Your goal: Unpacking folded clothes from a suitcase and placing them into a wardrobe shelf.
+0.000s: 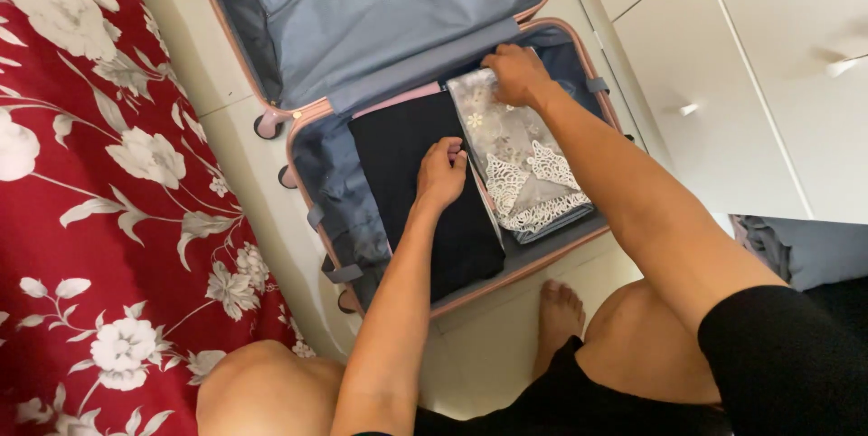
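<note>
Looking down from the head view, where are the two hands?

Both are inside the lower half of the open suitcase (pixel 306 117), which lies flat on the floor (pixel 258 192) with its grey-lined lid (pixel 380 11) thrown back. The left hand (pixel 440 174) rests on a folded black garment (pixel 398 142) in the middle of the suitcase. The right hand (pixel 517 74) sits at the hinge end, on a folded lace cloth (pixel 529 169).

And the grip of each?

The left fingers are curled together at the seam where the black garment meets the lace cloth. They seem to nip the cloth's near edge, though I cannot tell for sure. The right hand is closed down over the far end of the lace cloth, fingers bent, pressing or clutching it.

Where does the lace cloth lie?

Along the right side of the suitcase, touching the black garment, its scalloped end towards the open rim.

What stage does this look like?

My guess is that the cloth is being settled and squared beside the garment, not lifted.

What would a further move call for?

Probably both hands working evenly, so the folds stay flat and nothing rides over the rim.

Anything around it?

A red flowered bedspread (pixel 90 174) lies left of the suitcase. White cupboard doors (pixel 750 83) stand to its right, and a bare foot (pixel 559 309) is just below it.
</note>
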